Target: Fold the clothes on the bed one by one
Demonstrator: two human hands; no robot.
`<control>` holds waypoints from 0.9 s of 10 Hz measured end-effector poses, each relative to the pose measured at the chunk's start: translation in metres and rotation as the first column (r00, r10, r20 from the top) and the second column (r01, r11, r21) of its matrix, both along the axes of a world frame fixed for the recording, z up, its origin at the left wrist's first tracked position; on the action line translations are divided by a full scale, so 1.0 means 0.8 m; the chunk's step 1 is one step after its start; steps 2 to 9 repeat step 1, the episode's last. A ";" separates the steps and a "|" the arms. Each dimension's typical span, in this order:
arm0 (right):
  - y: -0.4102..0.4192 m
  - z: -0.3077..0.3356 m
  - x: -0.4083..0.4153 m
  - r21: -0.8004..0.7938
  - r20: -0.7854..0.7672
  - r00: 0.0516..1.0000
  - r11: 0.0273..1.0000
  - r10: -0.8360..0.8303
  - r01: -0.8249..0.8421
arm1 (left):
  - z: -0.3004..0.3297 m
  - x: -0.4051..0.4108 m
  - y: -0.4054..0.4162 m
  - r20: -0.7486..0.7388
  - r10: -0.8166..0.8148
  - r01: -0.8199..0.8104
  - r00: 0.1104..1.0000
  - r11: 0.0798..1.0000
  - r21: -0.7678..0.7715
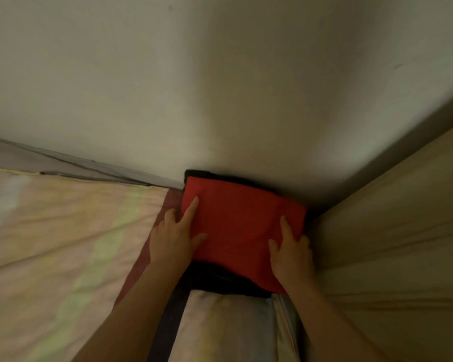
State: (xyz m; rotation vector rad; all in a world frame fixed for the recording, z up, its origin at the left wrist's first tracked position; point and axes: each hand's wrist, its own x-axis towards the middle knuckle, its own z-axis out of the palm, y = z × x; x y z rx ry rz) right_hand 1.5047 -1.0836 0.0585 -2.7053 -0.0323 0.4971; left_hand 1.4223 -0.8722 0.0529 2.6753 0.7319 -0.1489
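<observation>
On the bed (50, 231), the left hand (175, 239) lies with straight fingers (191, 210) over the left edge of the folded red garment (241, 226). The garment tops a dark stack (220, 280) against the wall (220, 87), between both hands, long axis left-right. The right hand (290, 254) presses its right edge, fingers relaxed, grasping nothing.

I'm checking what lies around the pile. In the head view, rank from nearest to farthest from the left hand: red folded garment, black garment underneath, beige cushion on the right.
1. Red folded garment: under the left hand.
2. Black garment: just beneath, toward the person.
3. Beige cushion: far right, beyond the right hand.
</observation>
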 end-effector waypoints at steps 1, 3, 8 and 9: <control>0.013 0.043 -0.030 -0.011 0.078 0.992 0.996 0.095 -0.094 | 0.023 -0.037 -0.007 0.175 0.030 -0.044 0.984 0.996 0.080; 0.013 0.043 -0.030 -0.011 0.078 0.992 0.996 0.095 -0.094 | 0.023 -0.037 -0.007 0.175 0.030 -0.044 0.984 0.996 0.080; 0.013 0.043 -0.030 -0.011 0.078 0.992 0.996 0.095 -0.094 | 0.023 -0.037 -0.007 0.175 0.030 -0.044 0.984 0.996 0.080; 0.013 0.043 -0.030 -0.011 0.078 0.992 0.996 0.095 -0.094 | 0.023 -0.037 -0.007 0.175 0.030 -0.044 0.984 0.996 0.080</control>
